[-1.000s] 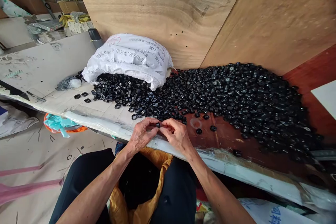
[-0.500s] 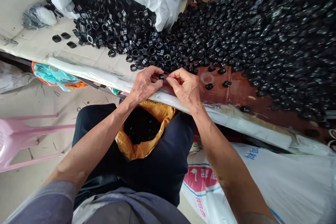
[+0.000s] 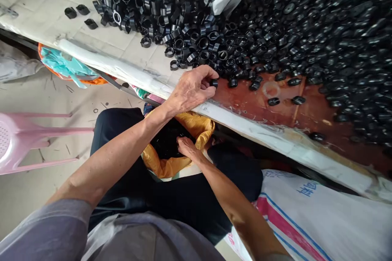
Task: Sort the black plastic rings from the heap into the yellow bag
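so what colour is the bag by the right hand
Golden orange: the bag shows best in the head view, with the right hand at its opening.

A small black piece (image 3: pixel 214 83) sits between the left fingers (image 3: pixel 209 71); the yellow-orange bag (image 3: pixel 206 127) below gapes open, dark inside.

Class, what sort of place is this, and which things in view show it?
Probably a small-parts workshop: a heap of black rings and a larger heap of dark parts lie on a bench, with an open yellow sack below its edge.

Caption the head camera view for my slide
Left hand holds a small black part, right hand in a yellow bag.
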Demonstrator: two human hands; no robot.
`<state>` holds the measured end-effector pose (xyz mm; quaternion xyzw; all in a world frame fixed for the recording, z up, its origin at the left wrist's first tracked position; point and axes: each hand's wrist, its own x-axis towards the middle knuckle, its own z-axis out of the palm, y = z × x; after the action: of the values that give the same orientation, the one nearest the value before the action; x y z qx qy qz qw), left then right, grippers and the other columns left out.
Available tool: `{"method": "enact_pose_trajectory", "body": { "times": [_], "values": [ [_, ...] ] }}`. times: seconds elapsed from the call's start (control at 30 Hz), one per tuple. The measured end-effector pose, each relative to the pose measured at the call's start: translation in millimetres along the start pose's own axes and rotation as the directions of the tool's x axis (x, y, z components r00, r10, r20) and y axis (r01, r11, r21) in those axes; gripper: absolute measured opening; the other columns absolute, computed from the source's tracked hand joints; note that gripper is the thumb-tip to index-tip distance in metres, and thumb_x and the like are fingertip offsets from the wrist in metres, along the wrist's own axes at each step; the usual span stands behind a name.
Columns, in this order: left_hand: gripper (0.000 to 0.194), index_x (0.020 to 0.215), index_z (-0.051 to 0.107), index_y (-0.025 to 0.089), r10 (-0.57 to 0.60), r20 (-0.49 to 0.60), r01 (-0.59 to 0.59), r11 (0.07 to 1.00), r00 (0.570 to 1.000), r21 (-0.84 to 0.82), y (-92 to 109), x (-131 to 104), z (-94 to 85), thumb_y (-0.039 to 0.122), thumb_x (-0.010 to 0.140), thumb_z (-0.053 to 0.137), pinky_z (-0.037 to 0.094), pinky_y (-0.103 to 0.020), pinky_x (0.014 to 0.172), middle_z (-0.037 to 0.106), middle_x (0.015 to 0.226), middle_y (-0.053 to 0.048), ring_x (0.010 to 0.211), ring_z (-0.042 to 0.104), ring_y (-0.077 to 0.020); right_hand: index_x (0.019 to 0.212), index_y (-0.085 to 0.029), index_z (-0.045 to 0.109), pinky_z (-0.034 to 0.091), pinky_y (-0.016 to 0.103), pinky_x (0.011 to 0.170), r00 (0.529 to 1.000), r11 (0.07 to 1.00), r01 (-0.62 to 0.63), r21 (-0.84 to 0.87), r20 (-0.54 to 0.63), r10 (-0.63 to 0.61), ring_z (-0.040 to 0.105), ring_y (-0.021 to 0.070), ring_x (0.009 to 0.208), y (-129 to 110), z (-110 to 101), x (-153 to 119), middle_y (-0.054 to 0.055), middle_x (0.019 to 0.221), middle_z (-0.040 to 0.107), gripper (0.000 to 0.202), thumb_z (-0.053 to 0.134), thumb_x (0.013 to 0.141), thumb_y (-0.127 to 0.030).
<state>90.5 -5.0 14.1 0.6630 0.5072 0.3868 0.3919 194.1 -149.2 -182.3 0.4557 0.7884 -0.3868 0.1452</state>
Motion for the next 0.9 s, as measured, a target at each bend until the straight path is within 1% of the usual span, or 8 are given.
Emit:
{"method": "enact_pose_trajectory", "body": {
  "times": [0.13,0.3,0.43,0.53,0.67,0.73,0.83,0.9],
  "values": [
    [0.022,0.109,0.069,0.015,0.01,0.014,-0.011,0.999,1.0,0.04,-0.3,-0.2,-0.6,0.008,0.088,0.068,0.056,-0.023,0.078,0.076,0.096,0.0,0.086,0.071,-0.0123,0.13,-0.016,0.063,0.061,0.044,0.091,0.992,0.993,-0.051,-0.11,0.111,0.064,0.069,0.0239,0.108,10.8,37.2,16.6,0.01,0.128,0.066,0.036,0.069,0.102,-0.037],
    [0.026,0.109,0.069,0.015,0.011,0.008,-0.011,0.999,1.0,0.039,2.4,-1.1,-2.0,0.005,0.085,0.066,0.056,-0.022,0.076,0.075,0.096,-0.001,0.081,0.069,-0.0115,0.133,-0.015,0.062,0.06,0.046,0.094,0.989,0.982,-0.036,-0.185,0.137,0.063,0.068,0.0256,0.112,18.3,64.5,20.1,0.012,0.131,0.065,0.038,0.069,0.101,-0.036],
    [0.026,0.107,0.07,0.017,0.023,-0.024,-0.022,1.0,0.999,0.01,3.8,-2.8,-3.7,0.008,0.083,0.067,0.057,-0.023,0.074,0.074,0.092,-0.001,0.076,0.067,-0.0112,0.132,-0.015,0.063,0.06,0.045,0.093,0.991,0.978,-0.035,-0.207,0.122,0.061,0.069,0.0252,0.11,19.9,65.2,21.0,0.012,0.13,0.065,0.038,0.069,0.101,-0.036],
    [0.026,0.105,0.071,0.017,0.06,-0.053,-0.061,0.998,0.997,-0.024,1.6,-2.7,-4.9,0.01,0.08,0.068,0.057,-0.022,0.072,0.072,0.088,0.0,0.074,0.066,-0.0109,0.129,-0.015,0.064,0.061,0.043,0.091,0.995,0.978,-0.035,-0.206,0.089,0.055,0.07,0.0234,0.106,15.6,53.4,18.0,0.011,0.126,0.067,0.035,0.068,0.102,-0.036],
    [0.025,0.104,0.072,0.016,0.042,-0.073,-0.046,0.997,0.996,-0.059,-0.3,-2.0,-5.8,0.015,0.079,0.069,0.056,-0.021,0.071,0.069,0.08,0.002,0.071,0.065,-0.0107,0.116,-0.008,0.069,0.059,0.036,0.083,1.0,0.985,-0.002,-0.173,-0.019,-0.002,0.074,0.0248,0.093,-2.1,28.4,5.4,0.014,0.102,0.075,0.022,0.067,0.094,-0.013],
    [0.025,0.105,0.072,0.016,0.019,-0.079,-0.025,0.997,0.997,-0.074,0.1,-2.4,-6.1,0.017,0.079,0.069,0.055,-0.022,0.071,0.07,0.08,0.001,0.072,0.065,-0.0112,0.109,-0.009,0.071,0.056,0.034,0.078,0.994,0.988,0.046,-0.144,-0.096,-0.06,0.075,0.026,0.088,-14.2,11.6,-7.6,0.014,0.095,0.077,0.022,0.065,0.088,-0.009],
    [0.026,0.105,0.072,0.017,-0.02,-0.09,0.01,0.993,0.996,-0.116,0.8,-3.4,-6.9,0.019,0.079,0.07,0.054,-0.022,0.07,0.07,0.081,0.0,0.072,0.065,-0.012,0.097,-0.017,0.07,0.052,0.03,0.07,0.964,0.987,0.118,-0.109,-0.227,-0.141,0.073,0.0227,0.078,-27.4,-28.2,-42.0,0.007,0.088,0.076,0.012,0.063,0.088,-0.022],
    [0.027,0.105,0.073,0.017,-0.045,-0.098,0.03,0.988,0.994,-0.154,1.0,-3.6,-7.9,0.02,0.078,0.071,0.052,-0.023,0.07,0.069,0.08,0.001,0.071,0.065,-0.0121,0.087,-0.02,0.065,0.049,0.028,0.067,0.913,0.986,0.154,-0.061,-0.372,-0.166,0.069,0.0185,0.071,-28.4,-69.3,-73.7,0.003,0.08,0.072,0.01,0.062,0.088,-0.029]
  ]
}}
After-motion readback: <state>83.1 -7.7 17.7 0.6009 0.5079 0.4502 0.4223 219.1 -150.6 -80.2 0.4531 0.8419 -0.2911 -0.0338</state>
